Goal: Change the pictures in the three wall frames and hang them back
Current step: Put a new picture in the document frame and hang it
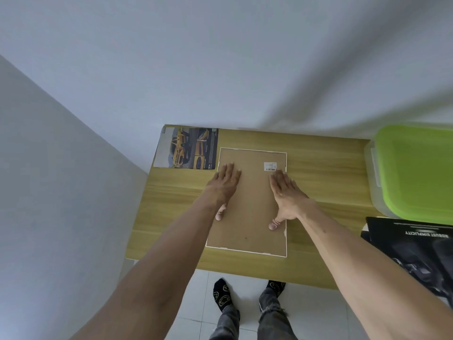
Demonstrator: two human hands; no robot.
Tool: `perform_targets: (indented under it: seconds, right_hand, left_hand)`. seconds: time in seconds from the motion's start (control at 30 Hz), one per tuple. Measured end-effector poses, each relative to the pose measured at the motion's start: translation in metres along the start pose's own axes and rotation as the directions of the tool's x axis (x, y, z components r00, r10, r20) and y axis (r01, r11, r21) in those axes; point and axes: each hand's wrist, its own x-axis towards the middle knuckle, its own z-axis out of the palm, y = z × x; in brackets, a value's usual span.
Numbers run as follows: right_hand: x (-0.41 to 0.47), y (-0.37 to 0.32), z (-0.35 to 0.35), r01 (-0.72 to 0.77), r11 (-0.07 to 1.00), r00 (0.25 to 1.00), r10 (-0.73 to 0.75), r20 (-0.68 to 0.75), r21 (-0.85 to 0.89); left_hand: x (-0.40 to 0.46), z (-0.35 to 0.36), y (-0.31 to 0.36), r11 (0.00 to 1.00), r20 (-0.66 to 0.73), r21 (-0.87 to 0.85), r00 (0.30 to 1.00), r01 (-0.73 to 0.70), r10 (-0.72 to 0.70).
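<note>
Face down at the centre of the wooden table point(318, 168): a white-edged picture frame point(286, 212), brown backing board point(247, 207) up, barcode sticker point(270, 166) near its 1 o'clock corner. Left hand point(224, 185) flat on the board's 9 o'clock edge, fingers straight and together toward 12, thumb stretched back toward 6, pinching nothing. Right hand point(285, 195) likewise flat near the 3 o'clock edge, fingers straight and slightly spread, thumb tip pressed on the board toward 6. At 11 o'clock from the frame, touching or just under its corner (cannot tell which): a printed picture of yellow cars point(187, 148). At 3 o'clock, well apart: a clear bin with a green lid point(416, 168). At 4 o'clock: a dark poster point(416, 246) with white lettering, overhanging the table edge. At 6 o'clock, below the table: socked feet point(221, 293) on pale floor tiles point(196, 303).
</note>
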Motion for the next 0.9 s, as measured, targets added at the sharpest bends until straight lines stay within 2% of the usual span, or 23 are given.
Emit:
perform_targets:
  seconds: [0.17,0.37,0.5,0.6,0.67,0.77,0.83,0.9]
  right_hand:
    - [0.003,-0.012,-0.008,-0.030,0.989,0.999,0.034,0.021,-0.148]
    - [0.007,-0.031,-0.017,-0.092,0.973,0.993,0.105,0.051,-0.210]
    - [-0.001,-0.014,-0.009,-0.055,0.998,0.998,0.055,-0.005,0.005]
    - [-0.020,0.002,0.006,-0.008,0.953,0.994,0.042,-0.105,0.301]
    - [-0.033,0.005,0.021,-0.022,0.825,0.972,0.149,-0.181,0.565]
    - [-0.040,-0.002,0.038,-0.046,0.603,0.897,0.376,-0.233,0.797]
    - [-0.039,-0.009,0.037,-0.046,0.393,0.871,0.467,-0.156,0.918]
    - [-0.042,-0.017,0.027,-0.044,0.189,0.873,0.486,-0.055,0.981]
  left_hand:
    - [0.001,-0.010,-0.005,0.996,0.092,-0.072,0.994,-0.045,0.052]
    - [0.002,0.001,-0.007,0.985,0.003,-0.163,0.999,-0.048,0.049]
    - [0.001,0.006,-0.008,0.977,-0.044,-0.211,0.999,-0.037,0.028]
    - [-0.007,0.015,-0.006,0.938,-0.056,-0.346,0.998,0.020,-0.042]
    - [-0.015,0.025,-0.001,0.815,-0.070,-0.573,0.985,0.091,-0.160]
    - [-0.022,0.034,0.008,0.555,-0.098,-0.817,0.909,0.159,-0.405]
    - [-0.024,0.033,0.009,0.405,-0.094,-0.905,0.865,0.132,-0.492]
    - [-0.028,0.028,0.008,0.191,-0.013,-0.976,0.855,0.101,-0.519]
